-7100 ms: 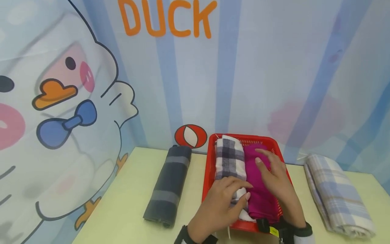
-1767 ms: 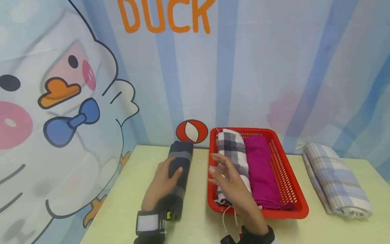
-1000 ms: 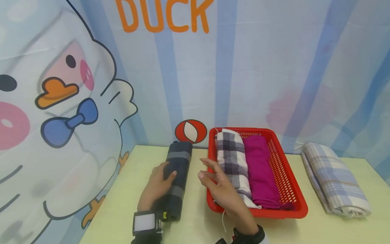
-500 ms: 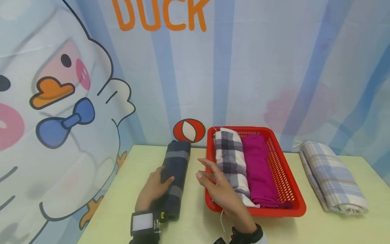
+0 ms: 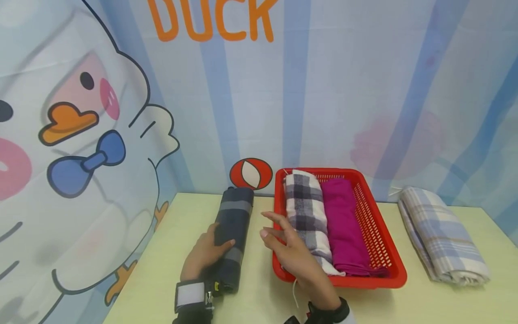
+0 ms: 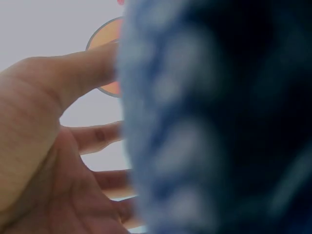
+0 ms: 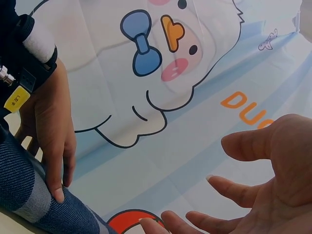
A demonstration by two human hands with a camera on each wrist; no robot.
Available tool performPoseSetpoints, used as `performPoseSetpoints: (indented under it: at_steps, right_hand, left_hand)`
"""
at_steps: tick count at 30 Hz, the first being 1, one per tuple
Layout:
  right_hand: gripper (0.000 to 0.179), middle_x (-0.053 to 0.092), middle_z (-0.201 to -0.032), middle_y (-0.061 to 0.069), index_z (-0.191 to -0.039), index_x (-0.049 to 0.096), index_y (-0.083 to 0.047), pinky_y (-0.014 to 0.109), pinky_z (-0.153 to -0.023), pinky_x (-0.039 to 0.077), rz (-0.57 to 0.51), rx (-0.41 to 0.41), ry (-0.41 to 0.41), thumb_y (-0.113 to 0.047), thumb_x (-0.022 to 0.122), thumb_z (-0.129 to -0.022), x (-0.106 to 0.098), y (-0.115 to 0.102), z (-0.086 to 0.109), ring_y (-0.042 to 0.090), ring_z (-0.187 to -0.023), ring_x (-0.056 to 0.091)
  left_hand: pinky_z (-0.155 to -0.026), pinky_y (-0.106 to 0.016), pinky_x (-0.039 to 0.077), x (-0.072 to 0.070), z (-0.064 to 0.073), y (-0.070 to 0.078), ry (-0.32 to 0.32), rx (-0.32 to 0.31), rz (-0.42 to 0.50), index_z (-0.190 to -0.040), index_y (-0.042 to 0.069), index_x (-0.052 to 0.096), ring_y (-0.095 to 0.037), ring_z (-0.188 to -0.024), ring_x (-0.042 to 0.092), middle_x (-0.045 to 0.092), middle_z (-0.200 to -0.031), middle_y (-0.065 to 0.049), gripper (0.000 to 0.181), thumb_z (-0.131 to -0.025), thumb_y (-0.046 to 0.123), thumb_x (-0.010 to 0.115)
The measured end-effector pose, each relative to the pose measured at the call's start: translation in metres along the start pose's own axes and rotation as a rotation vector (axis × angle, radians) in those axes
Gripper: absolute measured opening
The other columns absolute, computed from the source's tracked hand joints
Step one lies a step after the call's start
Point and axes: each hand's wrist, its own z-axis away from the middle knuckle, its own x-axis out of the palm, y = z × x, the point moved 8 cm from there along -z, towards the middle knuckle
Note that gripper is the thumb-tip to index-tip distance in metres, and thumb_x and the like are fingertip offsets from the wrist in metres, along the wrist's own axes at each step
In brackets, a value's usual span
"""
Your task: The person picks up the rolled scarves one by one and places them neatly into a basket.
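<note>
My left hand [image 5: 205, 253] grips a dark navy rolled cloth [image 5: 236, 225] with grey bands, lying on the table's left side. The thumb is on its right side and the fingers are at its left. In the left wrist view, blurred fabric [image 6: 185, 107] hides the fingertips of the left hand [image 6: 44, 136]. My right hand [image 5: 293, 252] hovers over the left rim of the red basket [image 5: 386, 229], fingers spread and holding nothing. Inside the basket, a black-and-white checked roll [image 5: 306, 207] lies beside a magenta folded cloth [image 5: 346, 225].
A pale blue-and-beige plaid folded cloth [image 5: 443, 238] lies right of the basket on the pale yellow table [image 5: 162, 270]. A white cord [image 5: 295, 292] hangs from the basket's near side. Behind stands a printed cartoon backdrop [image 5: 255, 90].
Both hands have left the basket's cloths: the left is now on the navy roll, the right has drifted left over the rim. The basket's near end has swung right. The last half second is nearly still.
</note>
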Motion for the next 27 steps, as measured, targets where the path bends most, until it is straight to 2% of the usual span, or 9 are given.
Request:
performPoseSetpoints:
  at_steps: [6,11,16,27]
  right_hand:
    - [0.048,0.037,-0.155,0.008,-0.145,0.045,-0.026,0.049,-0.108,0.047,-0.02,-0.039,-0.009,-0.03,0.06,-0.099,0.0,-0.003,0.001,0.033,-0.136,0.049]
    - [0.051,0.035,-0.156,0.005,-0.147,0.041,-0.024,0.045,-0.107,0.048,-0.052,-0.046,-0.029,-0.026,0.06,-0.099,0.004,-0.001,-0.002,0.03,-0.136,0.049]
    - [0.049,0.034,-0.156,0.008,-0.146,0.042,-0.023,0.047,-0.106,0.049,-0.054,-0.06,-0.043,-0.023,0.059,-0.1,0.009,0.0,-0.004,0.031,-0.134,0.051]
    - [0.05,0.029,-0.157,0.012,-0.146,0.039,-0.024,0.048,-0.105,0.049,-0.049,-0.052,-0.041,-0.024,0.058,-0.1,0.011,0.003,-0.005,0.034,-0.136,0.049]
  left_hand:
    - [-0.109,-0.064,0.038,0.001,-0.001,-0.003,-0.003,-0.015,0.023,-0.153,-0.002,0.025,-0.052,-0.138,0.041,0.04,-0.149,-0.035,0.086,-0.093,0.045,0.064]
    - [-0.107,-0.064,0.039,0.003,-0.002,-0.009,-0.009,-0.039,0.049,-0.155,0.0,0.023,-0.051,-0.135,0.044,0.041,-0.149,-0.034,0.092,-0.091,0.051,0.065]
    - [-0.103,-0.064,0.043,0.004,-0.003,-0.013,-0.02,-0.062,0.065,-0.155,-0.001,0.021,-0.051,-0.129,0.051,0.044,-0.146,-0.035,0.099,-0.087,0.057,0.065]
    - [-0.101,-0.062,0.046,0.009,-0.002,-0.013,-0.034,-0.076,0.091,-0.153,-0.005,0.02,-0.049,-0.123,0.056,0.049,-0.141,-0.036,0.11,-0.081,0.06,0.072]
